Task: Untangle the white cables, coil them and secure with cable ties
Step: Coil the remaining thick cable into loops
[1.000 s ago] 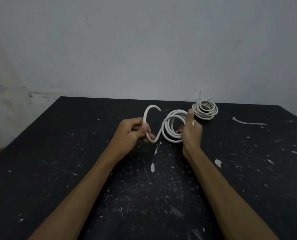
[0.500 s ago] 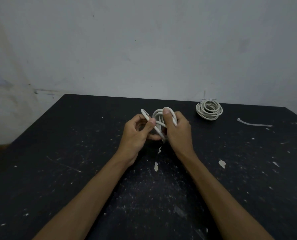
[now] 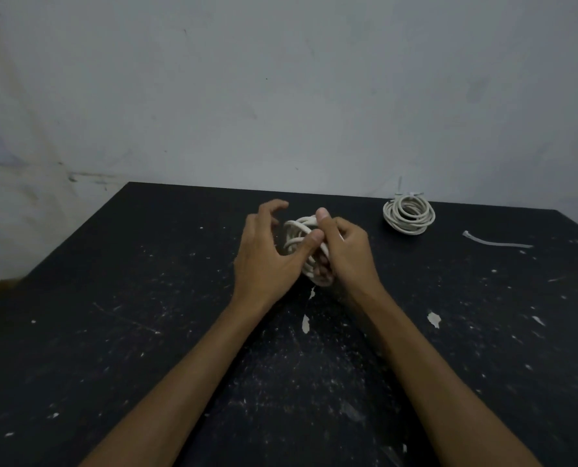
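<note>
My right hand (image 3: 343,252) grips a coil of white cable (image 3: 299,232) above the middle of the black table (image 3: 112,332), thumb on top of the loops and fingers curled round them underneath. My left hand (image 3: 267,254) is at the coil's left side, its thumb pressing against the loops while the other fingers are spread and arched clear of the cable. A second white cable coil (image 3: 409,214), bound with a cable tie, lies at the back right of the table. A loose white cable tie (image 3: 496,242) lies flat further right.
The table top is scuffed, with white paint chips (image 3: 434,320) scattered over it. A pale grey wall (image 3: 280,96) stands right behind the table's far edge. The table's left edge runs diagonally, with floor beyond it.
The free S-shaped end that my left hand held has been folded into the coil. My left fingers have let go and spread open; my right hand keeps its grip on the loops.
</note>
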